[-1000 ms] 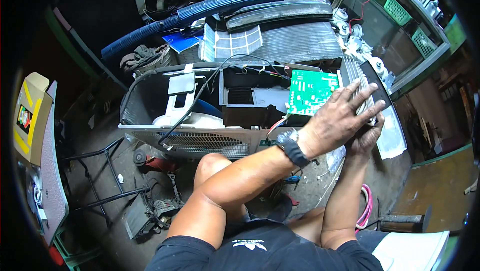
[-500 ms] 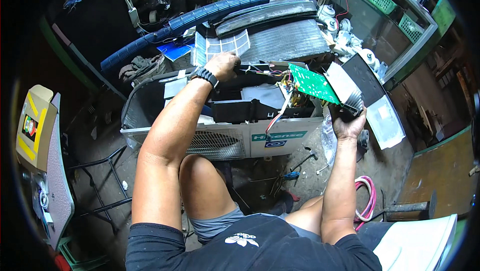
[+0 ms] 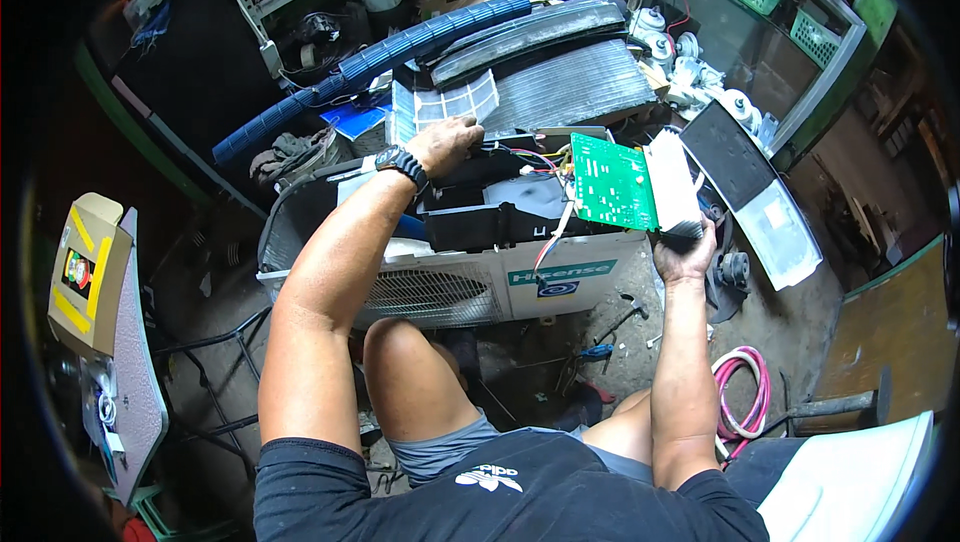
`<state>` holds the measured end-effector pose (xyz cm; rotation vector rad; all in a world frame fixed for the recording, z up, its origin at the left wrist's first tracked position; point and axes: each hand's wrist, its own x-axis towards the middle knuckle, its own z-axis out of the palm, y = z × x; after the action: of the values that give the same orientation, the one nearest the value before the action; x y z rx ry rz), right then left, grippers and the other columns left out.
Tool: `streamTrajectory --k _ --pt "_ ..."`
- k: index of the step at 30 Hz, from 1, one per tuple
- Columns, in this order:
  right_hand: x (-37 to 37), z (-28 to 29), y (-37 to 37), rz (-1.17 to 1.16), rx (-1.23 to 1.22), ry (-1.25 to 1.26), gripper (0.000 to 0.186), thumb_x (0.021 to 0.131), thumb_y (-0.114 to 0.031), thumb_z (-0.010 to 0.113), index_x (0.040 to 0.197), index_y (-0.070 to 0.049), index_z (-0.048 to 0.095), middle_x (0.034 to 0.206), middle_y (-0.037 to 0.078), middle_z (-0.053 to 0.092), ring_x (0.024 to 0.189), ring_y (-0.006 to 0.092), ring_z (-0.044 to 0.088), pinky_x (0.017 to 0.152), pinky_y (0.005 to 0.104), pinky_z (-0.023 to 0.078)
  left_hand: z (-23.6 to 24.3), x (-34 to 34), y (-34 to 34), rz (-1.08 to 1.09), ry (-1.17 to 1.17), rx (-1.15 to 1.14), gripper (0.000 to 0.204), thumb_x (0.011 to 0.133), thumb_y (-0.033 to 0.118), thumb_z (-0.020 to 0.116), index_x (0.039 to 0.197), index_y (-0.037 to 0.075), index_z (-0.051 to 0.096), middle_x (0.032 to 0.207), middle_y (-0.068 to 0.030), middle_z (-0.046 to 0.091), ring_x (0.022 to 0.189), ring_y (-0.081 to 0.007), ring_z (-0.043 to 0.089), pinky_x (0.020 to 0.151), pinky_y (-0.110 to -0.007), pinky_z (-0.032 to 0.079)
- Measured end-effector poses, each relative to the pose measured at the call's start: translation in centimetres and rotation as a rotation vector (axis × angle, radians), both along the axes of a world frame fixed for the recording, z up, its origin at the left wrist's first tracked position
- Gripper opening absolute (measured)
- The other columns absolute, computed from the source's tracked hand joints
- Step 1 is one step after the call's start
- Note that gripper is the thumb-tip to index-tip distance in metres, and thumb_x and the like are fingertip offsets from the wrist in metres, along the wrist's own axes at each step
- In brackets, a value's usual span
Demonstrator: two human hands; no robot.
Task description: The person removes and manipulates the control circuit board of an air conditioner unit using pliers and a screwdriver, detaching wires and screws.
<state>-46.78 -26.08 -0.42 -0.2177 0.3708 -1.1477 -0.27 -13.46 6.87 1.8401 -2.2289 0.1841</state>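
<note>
Head view: right hand grips circuit board (tilted), arm raised.

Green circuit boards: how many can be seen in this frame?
1. The green circuit board stands tilted at the right end of the opened air-conditioner unit, lifted by the right hand; the left hand rests on the unit's top. Others may be hidden inside.
</note>
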Motion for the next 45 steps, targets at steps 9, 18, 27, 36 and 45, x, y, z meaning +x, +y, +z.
streamTrajectory --k 9,18,27,36,45 --pt "0.8 0.5 1.1 -0.027 0.043 0.061 0.049 0.098 -0.044 0.056 0.130 -0.010 0.071 0.128 0.008 0.075 0.120 0.0312 0.070 0.105 0.0519 0.052 1.3 -1.8 -1.8 -0.048 -0.028 0.034 0.031 0.091 0.011 0.077 0.120 0.006 0.071 0.122 -0.0158 0.070 0.117 -0.0377 0.068 0.100 -0.047 0.057" --pt "0.9 1.1 1.4 -0.003 0.057 0.062 0.050 0.098 -0.047 0.058 0.130 -0.012 0.071 0.128 0.008 0.074 0.117 0.0301 0.069 0.097 0.0489 0.055 -0.3 -3.2 -3.7 -0.021 -0.073 0.064 0.020 0.092 0.013 0.076 0.104 0.000 0.065 0.108 -0.0214 0.069 0.108 -0.0418 0.068 0.095 -0.049 0.056" --pt "0.1 -0.7 1.3 0.065 0.037 -0.094 0.053 0.099 -0.044 0.060 0.137 -0.009 0.068 0.131 0.009 0.073 0.120 0.0297 0.069 0.102 0.0501 0.054 -1.6 -5.5 -7.2 0.255 -0.218 0.052 0.028 0.091 0.025 0.081 0.093 -0.001 0.071 0.086 -0.0248 0.075 0.083 -0.0429 0.076 0.071 -0.053 0.060" --pt "-0.8 -1.1 0.2 0.134 0.004 -0.226 0.054 0.102 -0.043 0.059 0.140 -0.004 0.066 0.134 0.013 0.073 0.123 0.0303 0.070 0.105 0.0487 0.055 -0.3 -6.6 -2.9 0.185 -0.013 0.129 0.035 0.092 0.025 0.080 0.113 0.004 0.063 0.104 -0.0233 0.074 0.101 -0.0456 0.072 0.085 -0.053 0.057" --pt "-0.7 -0.9 0.3 0.154 0.034 -0.236 0.054 0.103 -0.041 0.058 0.141 -0.003 0.065 0.132 0.012 0.073 0.120 0.0298 0.071 0.104 0.0479 0.055 3.6 -4.3 -2.6 0.209 0.588 0.103 0.048 0.097 0.014 0.082 0.138 0.000 0.060 0.111 -0.0069 0.073 0.101 -0.0189 0.068 0.090 -0.036 0.056"
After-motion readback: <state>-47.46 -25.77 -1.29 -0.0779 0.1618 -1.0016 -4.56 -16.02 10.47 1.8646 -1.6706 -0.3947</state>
